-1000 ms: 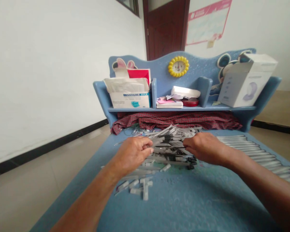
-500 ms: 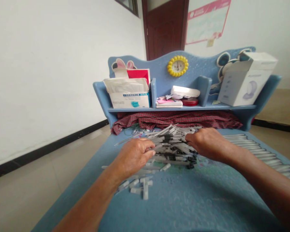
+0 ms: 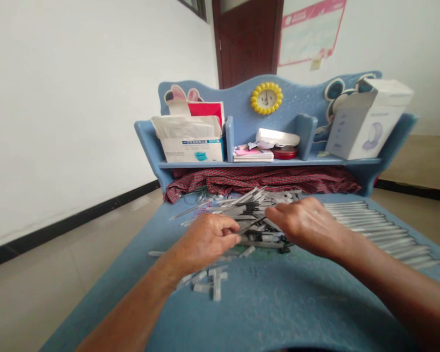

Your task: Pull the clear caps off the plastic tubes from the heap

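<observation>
A thin pen refill (image 3: 254, 224), dark toward its right end and greyer at the left, slants between my two hands. My left hand (image 3: 211, 239) is closed, thumb and fingers pinching about its lower left end. My right hand (image 3: 300, 222) is closed around the upper right end, palm down. Beneath and behind them spreads a pile of pen parts (image 3: 249, 208), with clear tubes and black pieces mixed together. Small translucent pen caps (image 3: 216, 286) lie loose below my left hand. The exact tips of the refill are hidden by my fingers.
Finished-looking pens (image 3: 381, 232) lie in a row on the blue table (image 3: 278, 303) at right. A checked red cloth (image 3: 264, 180) is bunched under the shelf (image 3: 205, 165). On the shelf stand a mask box (image 3: 194, 149), a red round tin (image 3: 284, 154) and a white carton (image 3: 366, 122).
My right hand has moved left from the pile's right side toward my left hand, bringing the refill with it. My left hand stays nearly in place. The view has shifted slightly.
</observation>
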Demonstrator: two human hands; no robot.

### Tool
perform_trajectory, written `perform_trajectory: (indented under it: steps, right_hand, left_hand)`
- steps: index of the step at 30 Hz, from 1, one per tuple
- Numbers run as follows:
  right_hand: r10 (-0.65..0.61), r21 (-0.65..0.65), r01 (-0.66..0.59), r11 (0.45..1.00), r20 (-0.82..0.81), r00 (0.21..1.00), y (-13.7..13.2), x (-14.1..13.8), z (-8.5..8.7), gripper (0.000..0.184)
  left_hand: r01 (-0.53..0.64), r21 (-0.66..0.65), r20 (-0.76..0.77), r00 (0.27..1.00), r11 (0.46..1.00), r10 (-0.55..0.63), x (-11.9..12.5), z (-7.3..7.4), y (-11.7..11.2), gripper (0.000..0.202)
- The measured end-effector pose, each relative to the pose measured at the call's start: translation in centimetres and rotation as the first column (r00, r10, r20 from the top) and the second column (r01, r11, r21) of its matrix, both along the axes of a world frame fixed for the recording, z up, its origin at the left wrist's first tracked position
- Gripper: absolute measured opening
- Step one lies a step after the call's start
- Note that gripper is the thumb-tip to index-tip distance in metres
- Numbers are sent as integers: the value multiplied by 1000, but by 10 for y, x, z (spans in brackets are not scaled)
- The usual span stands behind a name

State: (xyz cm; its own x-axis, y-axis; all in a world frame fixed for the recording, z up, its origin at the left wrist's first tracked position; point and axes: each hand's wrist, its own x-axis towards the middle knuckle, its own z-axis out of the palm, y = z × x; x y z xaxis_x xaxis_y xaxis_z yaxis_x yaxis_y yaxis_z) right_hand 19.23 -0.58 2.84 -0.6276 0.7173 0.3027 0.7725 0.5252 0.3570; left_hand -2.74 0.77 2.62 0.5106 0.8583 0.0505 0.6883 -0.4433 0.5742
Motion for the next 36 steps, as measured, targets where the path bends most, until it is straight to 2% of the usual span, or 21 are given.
perform_trajectory:
  steps: [4,6,7,9,11,13,16,19,30,33,34,35,36]
  right_hand:
    - [160,76,-148,986,-188,969,-7,-1,3,20]
    - [158,31,-155,987,-282,946,-10,1,9,21]
    - [132,-31,-149,988,-305,943,-11,3,13,21]
    - [68,-214,-125,969,-255,965,-11,6,18,19]
    - [40,-390,-79,917,-108,993,-7,8,17,15]
    - [30,-481,-8,877,39,999,-1,8,10,14]
    - [-11,-503,88,860,155,988,7,6,-4,19]
    - [-31,-498,121,859,184,982,10,3,-11,22]
    - [6,-557,108,823,200,980,12,-2,-22,26]
    - [15,-592,57,804,116,993,14,4,-17,24]
    - [21,-625,6,781,37,999,16,7,-15,22]
    - [17,-679,-61,732,-71,997,17,11,-13,20]
    - [-15,-744,-144,653,-203,979,19,15,-12,18]
  left_hand:
    - [-27,-90,197,979,996,44,4,0,-1,16]
    - [-73,-93,313,945,993,99,5,2,-1,16]
    - [-104,-93,366,921,990,131,5,3,-1,18]
    - [-156,-88,454,873,984,179,4,4,-1,20]
    - [-183,-88,515,833,979,202,4,5,0,21]
    - [-193,-92,559,802,977,211,3,5,0,21]
    - [-187,-92,567,797,978,206,4,5,-1,18]
    - [-148,-84,529,831,985,170,4,4,-2,15]
    - [-104,-65,464,877,992,122,7,4,-6,14]
    - [-93,-76,439,891,993,117,7,2,-6,16]
    - [-93,-83,430,895,992,120,7,2,-6,16]
    - [-92,-91,422,898,992,122,7,1,-6,17]
    - [-91,-99,415,901,991,124,7,0,-6,17]
